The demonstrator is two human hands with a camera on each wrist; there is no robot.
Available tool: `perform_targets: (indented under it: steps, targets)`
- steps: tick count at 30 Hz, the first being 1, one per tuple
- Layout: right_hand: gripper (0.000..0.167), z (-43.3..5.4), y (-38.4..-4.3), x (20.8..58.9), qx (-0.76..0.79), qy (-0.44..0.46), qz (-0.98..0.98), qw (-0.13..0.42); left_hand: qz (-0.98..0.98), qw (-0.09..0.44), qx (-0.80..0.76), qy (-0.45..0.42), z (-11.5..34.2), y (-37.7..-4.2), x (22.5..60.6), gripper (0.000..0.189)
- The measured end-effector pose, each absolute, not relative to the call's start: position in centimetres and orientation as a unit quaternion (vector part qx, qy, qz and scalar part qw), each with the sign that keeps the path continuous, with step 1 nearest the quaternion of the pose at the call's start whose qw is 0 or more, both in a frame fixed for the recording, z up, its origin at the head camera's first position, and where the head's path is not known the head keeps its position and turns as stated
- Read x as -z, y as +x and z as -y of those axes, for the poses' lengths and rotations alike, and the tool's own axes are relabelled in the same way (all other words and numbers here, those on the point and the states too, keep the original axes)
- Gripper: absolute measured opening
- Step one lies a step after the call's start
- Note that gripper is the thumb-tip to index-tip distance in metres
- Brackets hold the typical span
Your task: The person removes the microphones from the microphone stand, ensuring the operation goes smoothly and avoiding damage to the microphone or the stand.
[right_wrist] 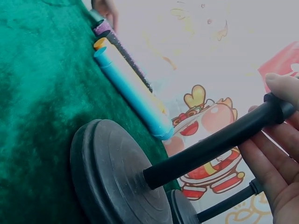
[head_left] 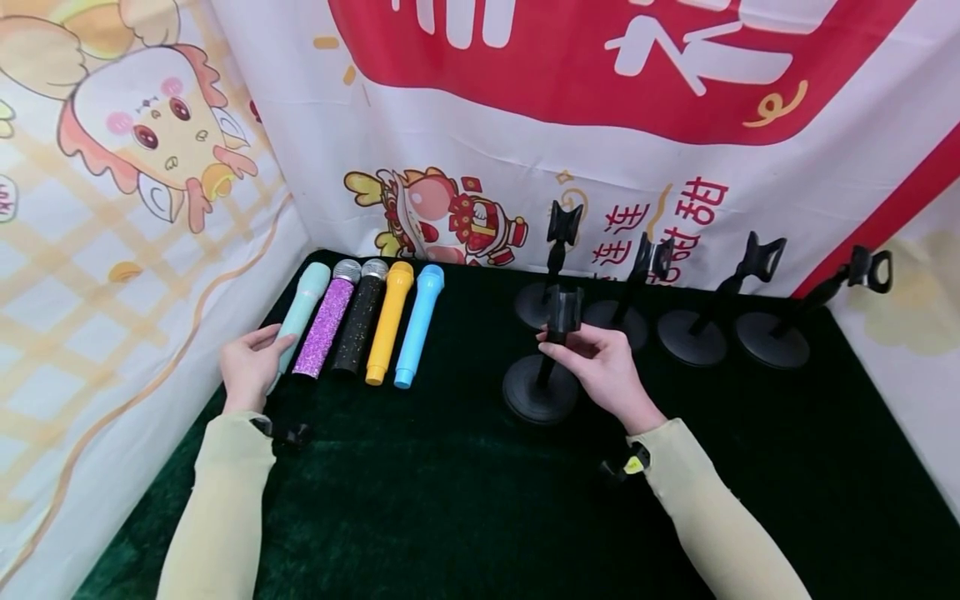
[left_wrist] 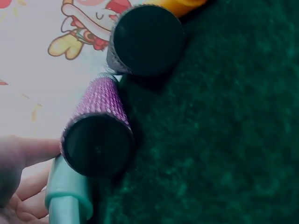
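At the left end of a row of microphones, my left hand [head_left: 250,367] has its thumb and fingers around the lower part of a mint green microphone [head_left: 306,302]. Its handle end [left_wrist: 70,196] shows beside those fingers in the left wrist view. Next to it lies a purple glitter microphone [head_left: 324,327]. My right hand [head_left: 606,372] grips a black microphone stand [right_wrist: 210,140] by the upper pole, just under its clip [head_left: 564,310]. The stand's round base [head_left: 540,390] is low over the green cloth, and the pole is nearly upright.
Black [head_left: 362,321], yellow [head_left: 390,325] and blue [head_left: 420,327] microphones continue the row. Several more black stands, one with its base here [head_left: 692,337], stand along the back right. A printed white and red cloth [head_left: 465,125] hangs behind. Dark green cloth [head_left: 420,500] covers the table.
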State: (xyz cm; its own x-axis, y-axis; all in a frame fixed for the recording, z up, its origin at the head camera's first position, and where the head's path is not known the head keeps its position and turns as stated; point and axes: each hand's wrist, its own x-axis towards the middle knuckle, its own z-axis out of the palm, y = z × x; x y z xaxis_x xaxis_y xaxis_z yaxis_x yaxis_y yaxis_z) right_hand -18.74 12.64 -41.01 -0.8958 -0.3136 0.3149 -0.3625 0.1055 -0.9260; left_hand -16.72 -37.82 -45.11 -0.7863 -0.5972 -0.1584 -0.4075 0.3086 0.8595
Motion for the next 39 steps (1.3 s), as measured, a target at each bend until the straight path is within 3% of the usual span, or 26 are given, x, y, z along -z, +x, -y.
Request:
perform_targets:
  steps: [19, 29, 35, 39]
  targets:
    - [0.023, -8.6, -21.5, 38.9, -0.644, 0.256, 0.718, 0.064, 0.825, 0.091, 0.474, 0.293, 37.8, -17.9, 45.2, 0.055]
    - [0.024, -6.1, -23.9, 38.8, -0.648, 0.252, 0.717, 0.06, 0.817, 0.18, 0.483, 0.259, 35.7, -17.4, 43.4, 0.058]
    - [0.027, -4.8, -25.2, 39.4, -0.649, 0.242, 0.718, 0.063, 0.817, 0.238, 0.491, 0.185, 33.1, -17.5, 42.2, 0.054]
    - [0.025, -4.1, -26.1, 39.7, -0.652, 0.226, 0.721, 0.066, 0.824, 0.249, 0.49, 0.14, 30.9, -17.5, 42.0, 0.055]
